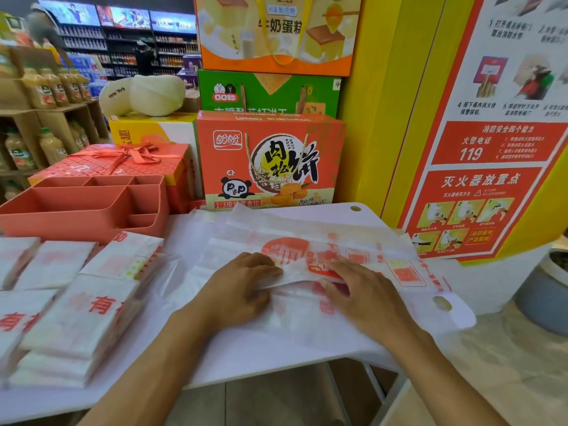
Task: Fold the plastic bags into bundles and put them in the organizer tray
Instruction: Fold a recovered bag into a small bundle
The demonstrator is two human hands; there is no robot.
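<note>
While the white table [181,241] gives us a flat bed, we should keep the plastic bag [307,238] spread smooth across it and bring the long fold over evenly, edges square, pressing air out toward the handle hole. That way, we judge, the bundle will be slim enough for the organizer tray [76,207], which sits at the far left behind the folded bundles [80,309]. Our left hand [236,290] and right hand [365,298] work side by side at the bag's middle, each grip pinching the raised fold, fingers above, thumb beneath. The bag runs out rightward and away from both grips.
</note>
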